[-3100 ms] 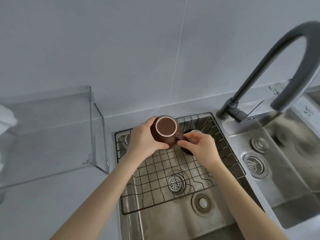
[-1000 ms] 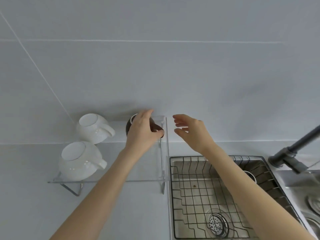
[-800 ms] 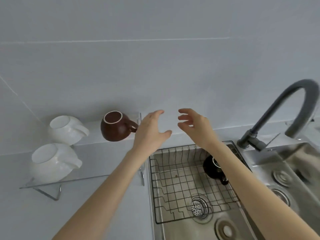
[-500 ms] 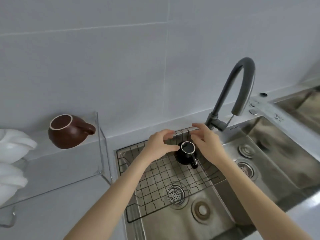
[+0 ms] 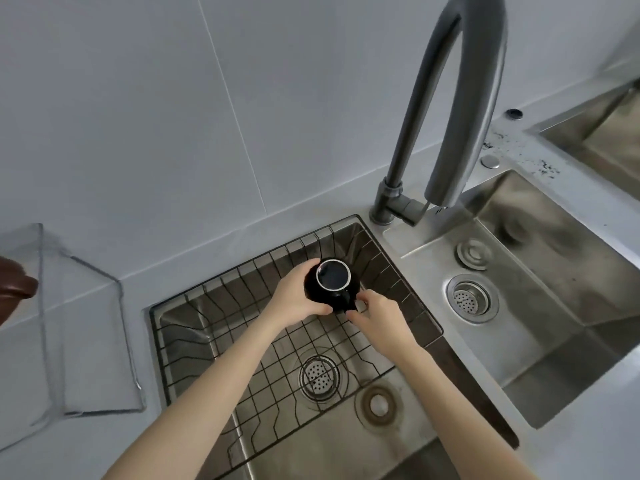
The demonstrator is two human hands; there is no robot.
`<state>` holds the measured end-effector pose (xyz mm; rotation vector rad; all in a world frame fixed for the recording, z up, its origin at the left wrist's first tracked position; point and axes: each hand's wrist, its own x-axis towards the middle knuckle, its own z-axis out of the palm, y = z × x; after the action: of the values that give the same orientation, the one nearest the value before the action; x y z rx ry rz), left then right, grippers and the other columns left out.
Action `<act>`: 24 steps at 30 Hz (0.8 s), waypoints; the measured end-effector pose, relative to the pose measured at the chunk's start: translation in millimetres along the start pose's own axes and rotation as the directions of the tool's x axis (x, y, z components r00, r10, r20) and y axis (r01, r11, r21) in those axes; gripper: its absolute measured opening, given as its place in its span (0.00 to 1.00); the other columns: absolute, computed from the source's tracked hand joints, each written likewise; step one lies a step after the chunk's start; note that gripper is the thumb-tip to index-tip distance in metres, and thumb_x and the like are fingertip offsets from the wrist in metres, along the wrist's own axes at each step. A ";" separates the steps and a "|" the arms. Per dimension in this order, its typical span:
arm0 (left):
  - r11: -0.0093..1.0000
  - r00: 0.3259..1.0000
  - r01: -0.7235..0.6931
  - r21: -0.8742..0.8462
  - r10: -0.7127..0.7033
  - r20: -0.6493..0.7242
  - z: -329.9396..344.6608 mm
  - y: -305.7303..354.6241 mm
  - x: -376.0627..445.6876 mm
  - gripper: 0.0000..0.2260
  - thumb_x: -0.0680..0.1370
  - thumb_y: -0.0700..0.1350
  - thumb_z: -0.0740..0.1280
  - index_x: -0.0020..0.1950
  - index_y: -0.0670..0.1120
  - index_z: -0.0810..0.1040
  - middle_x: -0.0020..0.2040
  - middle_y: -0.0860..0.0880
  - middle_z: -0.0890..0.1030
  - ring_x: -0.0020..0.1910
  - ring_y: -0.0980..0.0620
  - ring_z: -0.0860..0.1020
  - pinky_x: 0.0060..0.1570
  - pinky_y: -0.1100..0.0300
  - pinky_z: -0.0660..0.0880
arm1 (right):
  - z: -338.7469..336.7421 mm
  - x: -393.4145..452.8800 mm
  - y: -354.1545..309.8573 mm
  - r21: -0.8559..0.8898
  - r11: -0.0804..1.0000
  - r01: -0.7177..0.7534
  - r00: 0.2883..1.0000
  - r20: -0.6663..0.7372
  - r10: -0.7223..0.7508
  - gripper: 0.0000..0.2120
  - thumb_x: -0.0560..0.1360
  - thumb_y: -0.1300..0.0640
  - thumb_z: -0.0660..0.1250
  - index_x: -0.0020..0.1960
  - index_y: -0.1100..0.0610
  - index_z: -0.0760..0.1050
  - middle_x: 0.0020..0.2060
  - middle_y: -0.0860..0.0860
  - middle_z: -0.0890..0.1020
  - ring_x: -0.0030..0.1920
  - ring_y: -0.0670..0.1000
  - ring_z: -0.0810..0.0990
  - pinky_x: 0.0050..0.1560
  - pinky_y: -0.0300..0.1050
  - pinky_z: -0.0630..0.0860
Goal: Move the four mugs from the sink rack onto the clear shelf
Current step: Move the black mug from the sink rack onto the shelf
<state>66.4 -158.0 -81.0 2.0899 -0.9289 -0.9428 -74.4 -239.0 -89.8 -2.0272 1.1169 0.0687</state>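
One brown mug (image 5: 14, 289) at the far left edge, only partly in view, sitting on the clear shelf (image 5: 83, 341); shelf stands on the counter just left of the sink; one wire rack (image 5: 214, 341) set in the left basin, dark grid over a round drain strainer (image 5: 317, 375); your left hand (image 5: 298, 297), fingers curled snugly round the body of the black mug (image 5: 330, 282); mug sits bottom-up with its pale-ringed base facing you, above the rack's far right corner; whether it touches the wire cannot be told; your right hand (image 5: 377, 318), fingertips pinched narrow at the mug's handle side; one grey arched faucet (image 5: 450, 98) behind, between the basins; one steel right basin (image 5: 519, 306) with two drain fittings.
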 end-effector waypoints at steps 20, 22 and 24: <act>0.998 0.994 0.029 -0.056 -0.035 -0.101 1.9 -7.7 -2.6 0.43 0.58 0.43 0.79 0.70 0.49 0.63 0.64 0.50 0.76 0.67 0.52 0.70 0.61 0.64 0.62 | -7.7 6.2 -4.0 0.105 0.990 0.095 0.995 -0.023 -0.093 0.05 0.73 0.56 0.65 0.47 0.57 0.76 0.44 0.49 0.76 0.42 0.47 0.73 0.35 0.30 0.63; 0.998 0.990 0.011 -0.068 -0.021 -0.142 -3.9 1.8 -10.0 0.41 0.59 0.43 0.79 0.69 0.49 0.66 0.58 0.54 0.78 0.64 0.53 0.72 0.58 0.65 0.63 | -15.4 2.7 -11.6 0.120 0.985 0.122 0.992 -0.048 -0.117 0.06 0.73 0.56 0.65 0.48 0.57 0.76 0.43 0.48 0.77 0.43 0.48 0.74 0.35 0.31 0.64; 0.996 0.978 -0.031 -0.081 0.013 -0.209 -18.1 16.0 -22.1 0.36 0.59 0.44 0.79 0.64 0.50 0.70 0.49 0.60 0.77 0.56 0.56 0.75 0.54 0.64 0.67 | -27.4 -3.9 -28.6 0.143 0.975 0.168 0.985 -0.065 -0.160 0.06 0.73 0.56 0.66 0.48 0.56 0.77 0.42 0.48 0.79 0.43 0.49 0.76 0.39 0.35 0.69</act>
<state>64.9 -143.9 -51.4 2.0569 -0.7893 -0.7222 -64.4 -246.4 -52.0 -1.9896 0.9537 -0.1491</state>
